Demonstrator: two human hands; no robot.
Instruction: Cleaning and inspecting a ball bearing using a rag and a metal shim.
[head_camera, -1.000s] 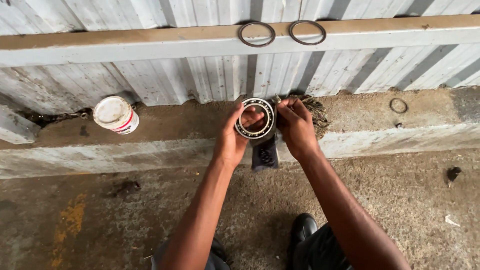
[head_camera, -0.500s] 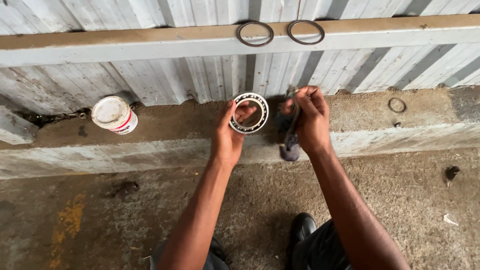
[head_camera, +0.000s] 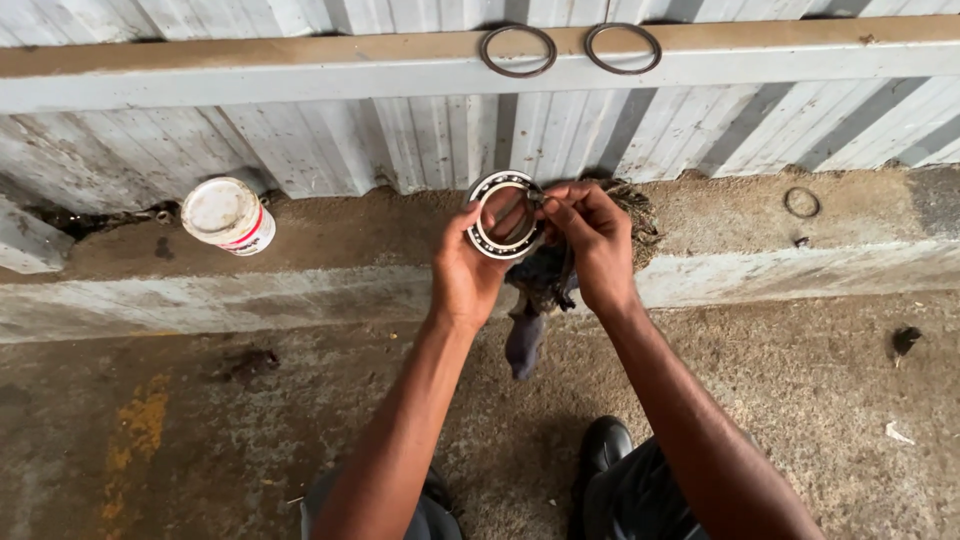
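My left hand (head_camera: 468, 268) holds a round steel ball bearing (head_camera: 503, 215) upright by its rim, fingers reaching through its middle. My right hand (head_camera: 592, 240) grips a dark rag (head_camera: 530, 305) and presses a pinch of it against the bearing's right edge. The rest of the rag hangs down between my wrists. Both hands are raised over a low concrete ledge (head_camera: 330, 285) in front of a corrugated metal wall.
A white tub with a red band (head_camera: 228, 216) lies on the ledge at left. Two thin metal rings (head_camera: 516, 50) (head_camera: 622, 47) rest on the wall's horizontal rail (head_camera: 250, 75). A smaller ring (head_camera: 800, 202) lies on the ledge at right. A tangle of fibres (head_camera: 635, 215) sits behind my right hand.
My right hand had pulled the rag away to the right of the bearing; it has now come back left and presses the rag against the bearing's edge. The bearing stayed in my left hand.
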